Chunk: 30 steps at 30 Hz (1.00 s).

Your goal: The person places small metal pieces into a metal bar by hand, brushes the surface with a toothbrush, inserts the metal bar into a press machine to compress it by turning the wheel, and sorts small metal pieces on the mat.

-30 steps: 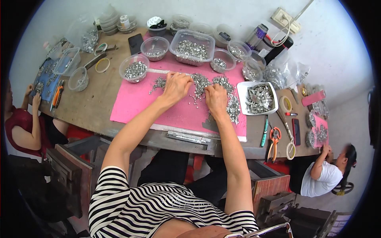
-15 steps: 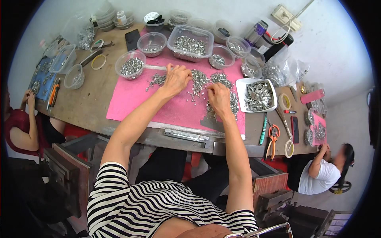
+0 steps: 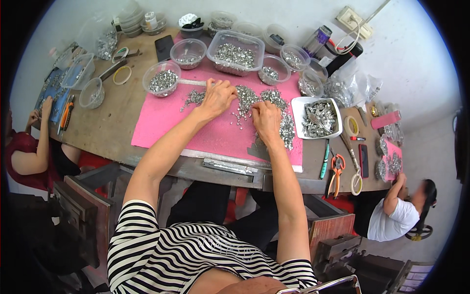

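Observation:
Small silvery metal pieces lie in loose piles on a pink mat (image 3: pixel 169 128). My left hand (image 3: pixel 219 99) rests with bent fingers between a small pile (image 3: pixel 195 97) and the large middle pile (image 3: pixel 246 98). My right hand (image 3: pixel 267 119) is over the right side of that middle pile, its fingers pinched together and pointing down. Whatever sits in either set of fingertips is too small or hidden to make out. Another pile (image 3: pixel 286 131) spreads just right of my right hand, beside a white tray (image 3: pixel 295 113) of larger silvery parts.
Clear plastic tubs (image 3: pixel 147 81) of metal pieces line the mat's far edge. At right lie orange-handled pliers (image 3: pixel 337 171), a teal-handled tool (image 3: pixel 324 164), a tape roll (image 3: pixel 351 126) and a red phone (image 3: pixel 363 160). Co-workers sit at both sides; a metal bar (image 3: pixel 230 167) edges the table.
My right hand has shifted slightly left and away from me over the middle pile. My left hand stays in place. The left co-worker has raised a hand over the blue mat.

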{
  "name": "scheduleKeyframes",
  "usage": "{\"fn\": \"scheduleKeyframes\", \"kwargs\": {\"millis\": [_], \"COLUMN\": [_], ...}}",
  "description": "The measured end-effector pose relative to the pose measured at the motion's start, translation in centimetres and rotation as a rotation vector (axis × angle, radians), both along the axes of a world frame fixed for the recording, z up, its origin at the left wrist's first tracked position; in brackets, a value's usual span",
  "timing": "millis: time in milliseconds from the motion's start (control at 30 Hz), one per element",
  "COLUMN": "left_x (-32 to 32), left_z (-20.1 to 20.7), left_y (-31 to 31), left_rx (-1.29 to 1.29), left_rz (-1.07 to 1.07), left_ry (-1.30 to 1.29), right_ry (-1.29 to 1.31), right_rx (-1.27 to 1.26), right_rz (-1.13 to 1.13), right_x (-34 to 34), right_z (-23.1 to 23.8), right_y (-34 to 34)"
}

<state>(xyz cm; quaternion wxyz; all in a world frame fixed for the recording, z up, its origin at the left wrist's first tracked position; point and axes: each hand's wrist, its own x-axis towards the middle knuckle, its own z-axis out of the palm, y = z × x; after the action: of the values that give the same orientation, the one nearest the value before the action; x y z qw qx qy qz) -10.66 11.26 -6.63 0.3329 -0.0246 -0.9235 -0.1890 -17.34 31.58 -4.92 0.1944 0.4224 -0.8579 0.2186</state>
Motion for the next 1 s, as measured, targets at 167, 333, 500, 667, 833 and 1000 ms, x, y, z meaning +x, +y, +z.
{"fn": "scheduleKeyframes", "kwargs": {"millis": [167,333,500,667,833,1000], "left_x": [-0.1,1.2,8.8,10.1,10.6,10.3], "left_z": [-0.1,1.1,3.7,1.9,1.8,1.7], "left_y": [0.0,1.6,5.2,7.3,8.0,8.3], "left_rx": [-0.026,-0.021,-0.042,0.033,-0.103,-0.098], "left_rz": [0.024,0.032,-0.178,-0.211,-0.135,-0.151], "left_ry": [-0.011,-0.017,-0.156,-0.183,-0.135,-0.122], "right_ry": [-0.094,-0.127,-0.553,-0.427,-0.433,-0.381], "right_rx": [-0.008,-0.023,0.059,0.061,0.017,0.068], "right_rz": [-0.008,0.046,0.258,0.197,0.211,0.195], "right_x": [-0.2,0.9,6.6,9.1,9.2,9.4], "right_z": [0.2,1.4,3.9,2.7,2.6,2.2], "right_y": [-0.1,1.2,5.2,6.3,6.7,6.5]}}
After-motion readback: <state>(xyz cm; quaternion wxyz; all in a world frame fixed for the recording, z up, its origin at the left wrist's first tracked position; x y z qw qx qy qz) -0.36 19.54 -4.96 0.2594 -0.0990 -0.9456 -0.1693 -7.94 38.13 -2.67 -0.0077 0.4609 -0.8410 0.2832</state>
